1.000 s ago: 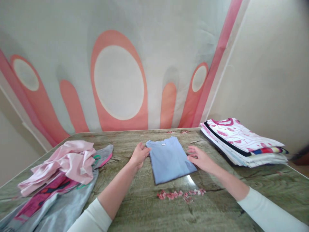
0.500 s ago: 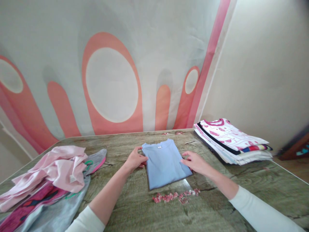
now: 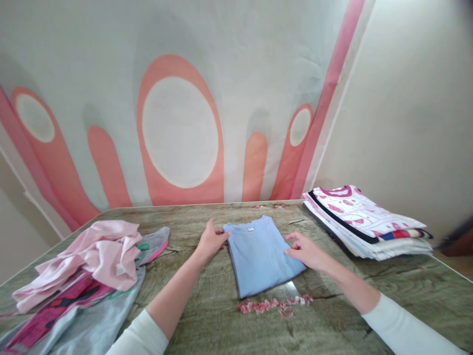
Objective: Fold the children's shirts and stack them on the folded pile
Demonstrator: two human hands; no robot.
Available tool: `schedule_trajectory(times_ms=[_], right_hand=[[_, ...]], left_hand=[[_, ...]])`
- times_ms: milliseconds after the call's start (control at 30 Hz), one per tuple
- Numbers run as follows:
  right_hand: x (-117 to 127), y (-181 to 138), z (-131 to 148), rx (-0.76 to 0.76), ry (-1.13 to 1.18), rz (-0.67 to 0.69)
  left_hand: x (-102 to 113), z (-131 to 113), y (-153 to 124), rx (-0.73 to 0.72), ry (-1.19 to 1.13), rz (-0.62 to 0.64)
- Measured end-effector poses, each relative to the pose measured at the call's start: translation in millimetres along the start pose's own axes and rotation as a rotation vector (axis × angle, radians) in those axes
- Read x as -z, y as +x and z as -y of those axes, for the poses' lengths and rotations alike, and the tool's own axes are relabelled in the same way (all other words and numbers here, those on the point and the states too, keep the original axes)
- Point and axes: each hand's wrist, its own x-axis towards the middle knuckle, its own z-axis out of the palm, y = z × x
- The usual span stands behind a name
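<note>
A folded light-blue shirt point(image 3: 260, 254) lies flat in the middle of the wood-grain table point(image 3: 207, 315), collar away from me. My left hand point(image 3: 211, 240) pinches its left edge near the collar, fingers curled onto the cloth. My right hand point(image 3: 306, 250) grips the shirt's right edge, thumb on top and fingers closed on the fabric. Both arms wear white sleeves.
A loose heap of pink, magenta and grey clothes point(image 3: 88, 268) lies at the left. A stack of folded garments point(image 3: 365, 222) with a white and pink print on top sits at the right rear. A pink flower print point(image 3: 275, 305) marks the table in front of the shirt. A painted wall stands behind.
My right hand has gone from lying spread beside the shirt to closing on its right edge. My left hand stays at the left edge. The view shifted slightly.
</note>
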Motion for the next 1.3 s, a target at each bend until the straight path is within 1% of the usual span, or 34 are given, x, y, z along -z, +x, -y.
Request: schedule_trajectory(times_ms=[67, 133, 200, 300, 367, 500, 667, 800, 867, 933, 1067, 1133, 1200, 1300], right_hand=[[-1.5, -1.7, 2.9, -0.036, 0.068, 0.011], [-3.0, -4.1, 4.0, -0.077, 0.156, 0.031], [-3.3, -7.3, 3.1, -0.111, 0.260, 0.062], [-0.3, -13.4, 1.2, -0.130, 0.365, 0.106], [3.6, -17.8, 1.2, -0.128, 0.374, 0.117], [12.6, -23.3, 1.6, -0.141, 0.371, 0.163], [22.8, -23.8, -4.9, -0.162, 0.328, 0.198], [26.4, -28.9, -7.5, -0.192, 0.275, 0.276], [24.6, -32.8, -6.4, -0.172, 0.274, 0.309], [19.6, -35.2, -5.3, -0.103, 0.257, 0.280], [5.3, -32.3, -6.9, 0.038, 0.116, 0.063], [0.6, -28.7, -8.9, 0.089, 0.072, -0.014], [-0.1, -25.6, -10.1, 0.128, 0.055, -0.064], [6.0, -22.5, -8.0, 0.166, 0.034, -0.109]], left_hand=[[0.6, 4.3, 9.6, -0.012, 0.029, -0.014], [1.9, 3.8, 18.6, 0.001, 0.094, 0.002], [2.7, 0.0, 27.3, 0.002, 0.249, 0.024], [2.6, -7.8, 39.4, -0.045, 0.499, 0.046], [2.4, -11.9, 45.2, -0.075, 0.571, 0.047], [2.3, -17.1, 47.1, -0.099, 0.628, 0.047], [-2.2, -23.3, 39.0, -0.112, 0.687, 0.211], [-8.7, -25.4, 34.8, -0.098, 0.685, 0.238], [-11.3, -25.3, 33.5, -0.091, 0.669, 0.253], [-13.8, -25.1, 32.3, -0.095, 0.639, 0.262], [-19.5, -26.6, 29.6, -0.128, 0.555, 0.244], [-22.8, -28.6, 28.1, -0.147, 0.523, 0.222], [-26.0, -31.2, 26.1, -0.087, 0.380, 0.233], [-30.6, -35.1, 21.5, 0.088, 0.067, 0.317]])
